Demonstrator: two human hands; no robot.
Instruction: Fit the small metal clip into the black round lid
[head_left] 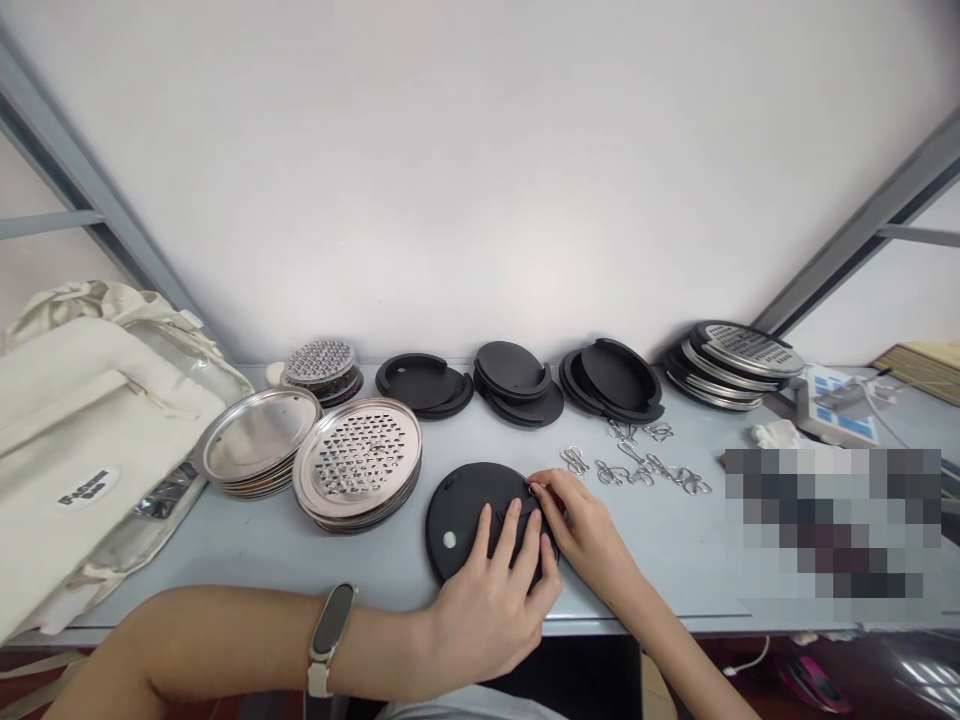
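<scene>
A worker's left hand [491,600] lies flat, fingers spread, on the near side of a black disc [472,515] at the front edge of the grey table [675,560], apparently pinning it so it cannot slide. The right hand [581,530] meets it at the disc's right rim, fingertips pinched on a small metal piece [534,490] too tiny to identify, seemingly being seated there. Just beyond the right hand, a scatter of wire clips [637,462] sits within easy reach. Past the left hand's fingertips stand stacks of perforated metal plates [358,455] and plain metal trays [259,435]; farther back, more black discs [517,385] wait in piles. A cream bag [82,440] slumps outside the left wrist.
</scene>
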